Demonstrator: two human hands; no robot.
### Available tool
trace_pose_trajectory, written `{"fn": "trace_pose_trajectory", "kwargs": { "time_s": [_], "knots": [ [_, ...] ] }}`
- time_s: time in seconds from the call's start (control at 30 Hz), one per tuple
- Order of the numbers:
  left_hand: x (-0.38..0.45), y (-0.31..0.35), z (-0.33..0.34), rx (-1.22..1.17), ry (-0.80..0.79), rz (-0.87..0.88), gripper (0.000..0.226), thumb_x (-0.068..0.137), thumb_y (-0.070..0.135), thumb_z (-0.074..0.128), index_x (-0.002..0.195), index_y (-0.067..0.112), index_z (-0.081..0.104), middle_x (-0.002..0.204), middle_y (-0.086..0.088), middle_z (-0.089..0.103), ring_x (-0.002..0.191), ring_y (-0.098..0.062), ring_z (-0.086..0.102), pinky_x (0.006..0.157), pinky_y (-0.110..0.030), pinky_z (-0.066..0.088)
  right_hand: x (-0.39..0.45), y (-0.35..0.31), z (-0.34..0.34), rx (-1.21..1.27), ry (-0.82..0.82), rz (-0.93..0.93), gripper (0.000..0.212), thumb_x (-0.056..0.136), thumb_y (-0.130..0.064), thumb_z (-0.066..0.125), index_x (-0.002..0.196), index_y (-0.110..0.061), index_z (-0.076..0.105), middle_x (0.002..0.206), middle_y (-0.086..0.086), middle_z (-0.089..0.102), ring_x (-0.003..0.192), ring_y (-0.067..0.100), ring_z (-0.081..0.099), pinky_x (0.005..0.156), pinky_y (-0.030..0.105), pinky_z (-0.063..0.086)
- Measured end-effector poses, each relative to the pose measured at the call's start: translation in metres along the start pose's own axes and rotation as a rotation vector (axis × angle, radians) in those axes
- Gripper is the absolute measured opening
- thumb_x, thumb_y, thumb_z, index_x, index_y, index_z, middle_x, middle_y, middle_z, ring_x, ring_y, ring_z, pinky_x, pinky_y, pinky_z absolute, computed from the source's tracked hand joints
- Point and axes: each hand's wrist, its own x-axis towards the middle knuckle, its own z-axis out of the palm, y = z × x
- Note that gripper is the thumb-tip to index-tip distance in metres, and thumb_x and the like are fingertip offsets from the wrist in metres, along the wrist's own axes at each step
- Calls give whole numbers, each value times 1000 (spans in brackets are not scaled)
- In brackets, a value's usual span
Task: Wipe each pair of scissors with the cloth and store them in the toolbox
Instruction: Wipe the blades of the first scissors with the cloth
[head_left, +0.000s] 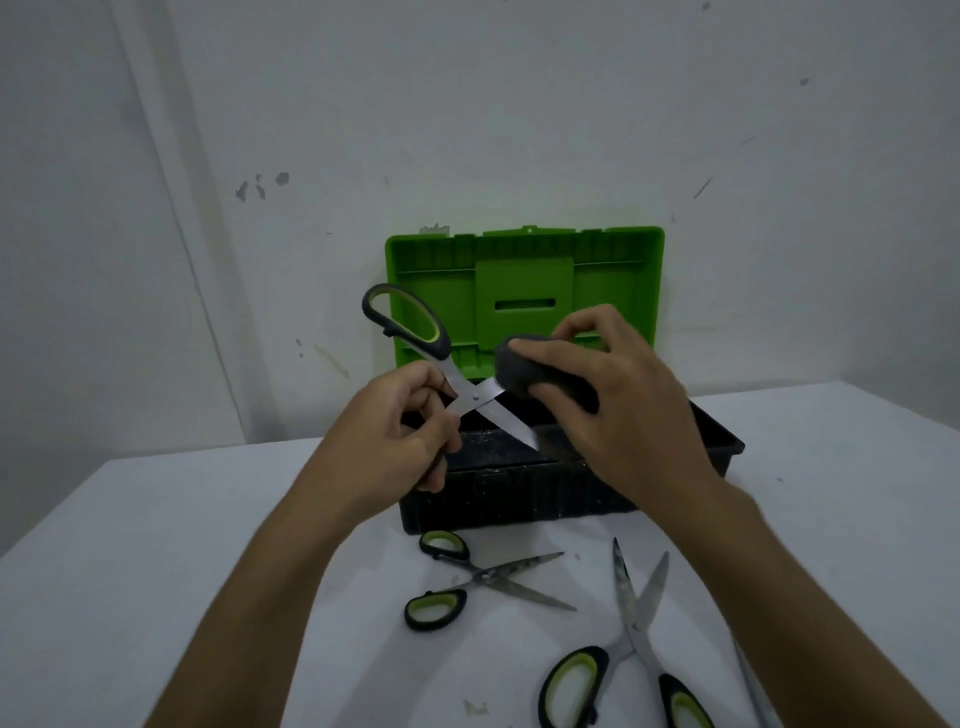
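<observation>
Left hand (402, 431): fingers gripping the open held scissors (447, 379) by the lower handle.
Right hand (618, 395): fingers closed around the dark cloth (524, 366), pressed on one blade.
Toolbox (519, 499): open, just behind the fingers; contents hidden.
Remaining: two soiled pairs (483, 577) (623, 649) below the fingers on the tabletop (156, 545); apparently nothing stored yet.

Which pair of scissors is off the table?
The pair in the left hand, held open above the toolbox; the right hand presses the cloth on one blade. The others lie on the table.
</observation>
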Motion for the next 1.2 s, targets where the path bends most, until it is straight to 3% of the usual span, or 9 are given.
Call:
{"fn": "trace_pose_trajectory", "kwargs": {
  "time_s": [0.13,0.23,0.33,0.5,0.6,0.7,0.87,1.03,1.2],
  "knots": [
    [0,-2,-4,-22,11,-10,17,96,0,52,85,12,51,64,-4,59,41,-22,55,44,-28,47,2,14,-8,-54,107,120,39,89,-27,70,127,-28,65,114,0,51,98,19,54,69,30,52],
    [0,0,-2,-34,9,9,15,96,1,52,86,12,50,64,-4,60,41,-22,55,45,-28,46,3,5,-11,27,71,33,39,88,-28,70,127,-27,66,115,0,50,98,15,54,70,25,49],
    [-3,3,-1,-91,-5,18,11,96,0,51,91,10,49,65,-5,60,42,-22,55,45,-26,46,1,-3,-4,80,8,-13,39,87,-29,70,126,-31,66,113,-4,48,98,14,55,68,31,54],
    [-3,2,1,-122,-7,-8,15,98,4,49,96,19,48,66,-2,67,49,-22,58,50,-26,47,5,17,-12,16,137,165,39,89,-29,69,128,-28,65,110,-4,45,96,14,52,75,31,53],
    [-2,-2,2,83,72,88,20,97,11,53,101,30,51,74,4,73,60,-14,67,58,-24,51,7,18,-24,72,204,185,39,90,-28,70,129,-28,65,111,-1,47,97,10,51,78,16,45],
    [-3,-4,0,327,197,171,13,90,16,64,98,27,62,74,14,72,71,-6,68,69,-31,57,10,14,-34,167,181,163,40,89,-27,70,129,-29,65,110,-2,48,97,5,49,81,4,39],
    [-4,-3,1,397,285,175,13,81,22,76,81,27,64,77,19,68,78,3,66,71,-18,52,10,10,-36,215,63,115,46,86,-28,74,131,-30,63,111,-3,57,100,10,57,85,15,46],
    [-4,-5,7,416,348,167,20,77,26,79,81,27,60,78,18,68,80,1,65,73,-31,56,7,4,-22,224,-9,112,52,81,-28,78,130,-27,62,111,-8,60,101,6,57,85,13,42],
    [-4,-1,13,352,357,170,28,77,30,78,86,25,52,79,14,67,81,-5,65,74,-37,55,3,-2,-10,180,-53,55,45,83,-29,77,126,-30,64,112,-6,59,104,15,57,84,36,52]
  ]
}}
